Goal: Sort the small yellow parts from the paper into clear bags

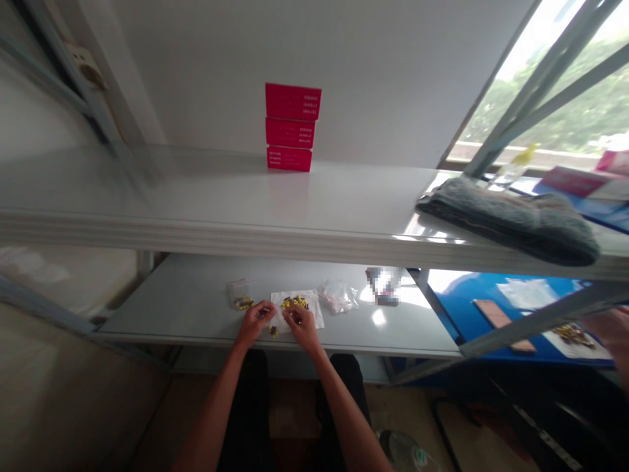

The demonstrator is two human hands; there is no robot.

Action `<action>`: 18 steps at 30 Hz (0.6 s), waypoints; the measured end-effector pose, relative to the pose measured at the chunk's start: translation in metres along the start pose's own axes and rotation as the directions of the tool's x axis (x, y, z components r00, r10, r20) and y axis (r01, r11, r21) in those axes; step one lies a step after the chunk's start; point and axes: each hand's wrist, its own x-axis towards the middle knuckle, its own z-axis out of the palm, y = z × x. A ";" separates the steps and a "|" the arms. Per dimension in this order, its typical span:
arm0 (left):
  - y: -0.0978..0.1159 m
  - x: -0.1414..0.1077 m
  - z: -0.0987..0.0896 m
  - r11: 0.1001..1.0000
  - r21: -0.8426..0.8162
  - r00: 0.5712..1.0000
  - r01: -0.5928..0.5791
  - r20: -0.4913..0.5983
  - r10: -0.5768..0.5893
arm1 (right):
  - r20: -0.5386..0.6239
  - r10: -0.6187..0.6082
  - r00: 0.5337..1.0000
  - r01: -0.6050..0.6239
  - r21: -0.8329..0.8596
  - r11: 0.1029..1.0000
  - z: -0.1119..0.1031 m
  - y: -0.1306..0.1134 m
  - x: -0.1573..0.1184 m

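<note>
On the lower shelf, a pile of small yellow and dark pieces (293,302) lies on a white sheet (317,318). My left hand (255,320) is at the sheet's left edge, fingers closed in a pinch on something dark and too small to name. A few loose pieces (272,331) lie just right of it. Over the front of the sheet, my right hand (301,322) has its fingertips pinched together beside the pile; what they hold is too small to make out. A clear bag (240,292) with similar pieces lies behind my left hand.
A crumpled clear plastic bag (339,297) lies right of the sheet. Above, the upper shelf (196,196) carries three stacked red boxes (291,128) and a grey fuzzy cloth item (511,219). At right, another person's hand (609,331) is over a blue table (447,298).
</note>
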 end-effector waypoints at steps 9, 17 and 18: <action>-0.005 0.000 0.000 0.999 0.037 0.999 0.021 0.049 -0.023 | 0.057 -0.001 0.998 0.001 0.012 1.000 0.005 0.004 -0.004; 0.007 -0.001 0.002 0.991 0.124 0.993 -0.043 0.111 0.029 | 0.007 -0.009 1.000 0.009 -0.026 1.000 0.004 -0.002 -0.004; 0.008 -0.001 0.002 0.990 0.129 0.992 -0.051 0.120 0.035 | 0.005 -0.014 1.000 0.014 -0.027 1.000 0.004 -0.002 -0.004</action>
